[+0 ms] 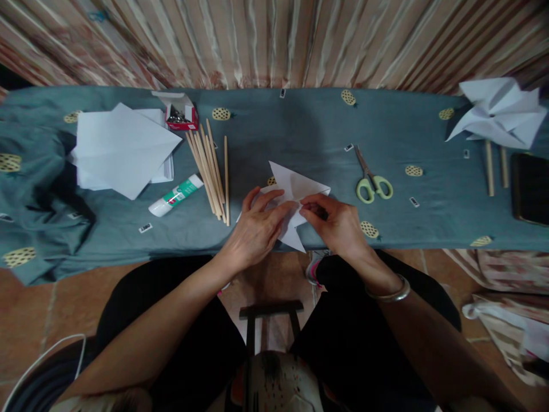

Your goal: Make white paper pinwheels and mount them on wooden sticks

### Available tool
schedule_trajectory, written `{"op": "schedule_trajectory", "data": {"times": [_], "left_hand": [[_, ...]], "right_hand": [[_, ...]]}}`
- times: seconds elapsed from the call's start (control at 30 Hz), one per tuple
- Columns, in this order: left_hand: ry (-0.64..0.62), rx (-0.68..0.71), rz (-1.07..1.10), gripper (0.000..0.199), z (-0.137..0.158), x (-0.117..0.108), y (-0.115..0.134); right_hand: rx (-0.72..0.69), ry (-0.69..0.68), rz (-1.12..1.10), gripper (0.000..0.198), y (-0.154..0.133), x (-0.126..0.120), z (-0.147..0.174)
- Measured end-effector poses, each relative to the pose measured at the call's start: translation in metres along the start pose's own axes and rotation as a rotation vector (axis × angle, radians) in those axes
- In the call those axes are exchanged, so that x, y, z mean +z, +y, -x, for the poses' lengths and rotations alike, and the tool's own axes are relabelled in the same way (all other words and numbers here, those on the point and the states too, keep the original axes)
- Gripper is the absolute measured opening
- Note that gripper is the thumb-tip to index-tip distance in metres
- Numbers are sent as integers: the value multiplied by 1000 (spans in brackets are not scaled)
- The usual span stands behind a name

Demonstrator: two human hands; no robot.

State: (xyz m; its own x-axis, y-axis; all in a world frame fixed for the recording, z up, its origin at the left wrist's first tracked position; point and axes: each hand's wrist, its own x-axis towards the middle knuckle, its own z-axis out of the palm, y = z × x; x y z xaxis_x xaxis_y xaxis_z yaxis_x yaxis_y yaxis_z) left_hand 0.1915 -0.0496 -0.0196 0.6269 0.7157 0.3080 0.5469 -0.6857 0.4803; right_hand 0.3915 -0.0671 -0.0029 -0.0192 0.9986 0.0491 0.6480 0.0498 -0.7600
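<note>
A white paper pinwheel (302,183) with cut, pointed blades lies near the table's front edge, partly hidden under both hands. My left hand (257,229) rests palm down over its left side, fingers spread across the paper and one fingertip close to the centre. At the centre, the thumb and forefinger of my right hand (337,223) are pinched together. Whatever is between those fingertips is too small to make out. Green-handled scissors (372,186) lie to the right of my right hand, their blades closed and pointing away.
On the left are stacked white paper sheets (120,149), an opened red box (182,117) of small metal pieces, a glue stick (175,195) and several wooden sticks (208,171). At the far right lie paper pinwheels (497,111) on sticks and a dark phone (530,187).
</note>
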Motion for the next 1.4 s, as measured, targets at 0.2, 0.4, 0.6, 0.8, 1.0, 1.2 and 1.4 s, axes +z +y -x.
{"op": "schedule_trajectory", "data": {"times": [0.2,0.4,0.6,0.8,1.0,1.2,1.4], "left_hand": [[-1,-12,-21,34,-1,2,1],[5,-51,-10,31,-1,6,0],[-22,-86,-10,31,-3,4,-2],[-35,-137,9,29,-8,1,-5],[-58,-172,24,31,-14,-1,-10],[-71,-216,48,31,-20,-3,-12],[-49,-255,154,27,-21,-4,-9]], "right_hand": [[-19,4,21,12,1,1,0],[-49,3,49,12,3,2,0],[-101,8,101,13,2,2,3],[-176,6,140,15,3,1,6],[-210,-18,165,17,4,-2,8],[-197,-22,163,17,6,-2,6],[-150,-20,121,16,5,-2,5]]}}
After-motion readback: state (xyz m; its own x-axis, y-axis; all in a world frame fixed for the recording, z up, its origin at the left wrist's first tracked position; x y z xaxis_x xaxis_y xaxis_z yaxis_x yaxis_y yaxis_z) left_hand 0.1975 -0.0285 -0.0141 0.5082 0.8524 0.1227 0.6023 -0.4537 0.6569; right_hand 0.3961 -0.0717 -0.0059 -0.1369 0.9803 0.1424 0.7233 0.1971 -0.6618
